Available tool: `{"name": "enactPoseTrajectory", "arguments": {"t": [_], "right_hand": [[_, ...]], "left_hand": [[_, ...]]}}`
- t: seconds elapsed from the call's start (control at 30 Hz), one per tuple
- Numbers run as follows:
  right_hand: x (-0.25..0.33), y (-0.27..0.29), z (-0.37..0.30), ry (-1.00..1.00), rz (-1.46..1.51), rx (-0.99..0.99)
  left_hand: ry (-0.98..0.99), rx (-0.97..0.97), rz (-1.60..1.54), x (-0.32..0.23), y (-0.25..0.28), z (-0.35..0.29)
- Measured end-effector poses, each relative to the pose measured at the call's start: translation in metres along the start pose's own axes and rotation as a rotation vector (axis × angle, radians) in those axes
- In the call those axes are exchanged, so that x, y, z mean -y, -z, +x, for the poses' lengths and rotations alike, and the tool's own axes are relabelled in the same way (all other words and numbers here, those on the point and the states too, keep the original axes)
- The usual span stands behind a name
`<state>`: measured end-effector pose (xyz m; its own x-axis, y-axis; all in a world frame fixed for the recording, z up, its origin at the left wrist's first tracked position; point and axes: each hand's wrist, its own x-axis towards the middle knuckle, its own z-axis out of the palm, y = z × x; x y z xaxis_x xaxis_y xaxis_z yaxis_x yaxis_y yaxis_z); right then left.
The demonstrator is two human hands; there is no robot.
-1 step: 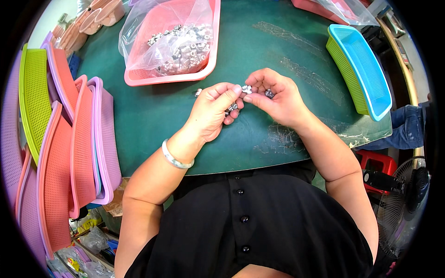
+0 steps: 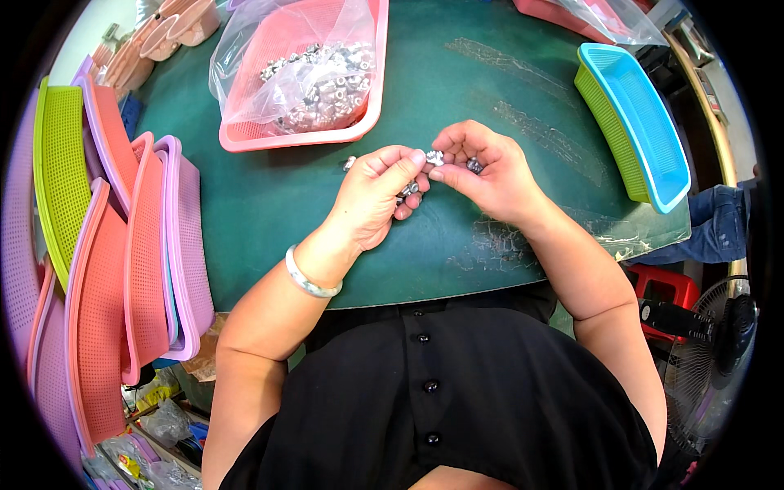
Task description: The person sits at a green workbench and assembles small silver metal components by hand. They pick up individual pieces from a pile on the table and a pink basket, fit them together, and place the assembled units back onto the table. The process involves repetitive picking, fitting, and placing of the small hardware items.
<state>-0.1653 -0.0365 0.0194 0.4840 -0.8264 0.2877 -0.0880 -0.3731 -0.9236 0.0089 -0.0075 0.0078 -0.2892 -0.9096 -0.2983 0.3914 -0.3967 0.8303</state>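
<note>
Over the green table, my left hand (image 2: 371,196) curls around several small silvery metal parts (image 2: 408,192), which show between its fingers and palm. Its thumb and forefinger meet a small shiny metal piece (image 2: 434,158). That same piece is pinched by my right hand (image 2: 500,181), coming from the other side. Another dark metallic part (image 2: 474,165) sits inside the curled fingers of my right hand. Just left of my left hand's knuckles lies a loose small metal part (image 2: 349,163). The exact kind of these parts is too small to tell.
Ahead stands a pink basket (image 2: 233,135) with a clear bag of many metal parts (image 2: 331,94). A blue-and-green basket (image 2: 633,122) is at the right table edge. Stacked baskets (image 2: 147,269) line the left. A fan (image 2: 710,351) and red stool (image 2: 665,286) stand right.
</note>
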Motion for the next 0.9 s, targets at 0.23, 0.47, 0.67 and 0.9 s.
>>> {"name": "enactPoseTrajectory", "arguments": {"t": [0.23,0.47,0.67,0.9], "right_hand": [[-0.002,-0.001,0.000,-0.031,0.062,0.006],[-0.006,-0.003,0.000,-0.037,0.004,-0.003],[-0.008,0.003,0.000,-0.066,-0.280,0.154],[-0.004,-0.008,-0.006,0.090,-0.629,0.303]], "left_hand": [[-0.024,-0.024,0.019,0.000,-0.002,0.000],[-0.062,-0.044,0.049,0.000,-0.001,0.001],[-0.098,-0.060,-0.081,-0.003,0.003,0.002],[-0.084,-0.035,-0.177,-0.003,0.007,0.003]]}}
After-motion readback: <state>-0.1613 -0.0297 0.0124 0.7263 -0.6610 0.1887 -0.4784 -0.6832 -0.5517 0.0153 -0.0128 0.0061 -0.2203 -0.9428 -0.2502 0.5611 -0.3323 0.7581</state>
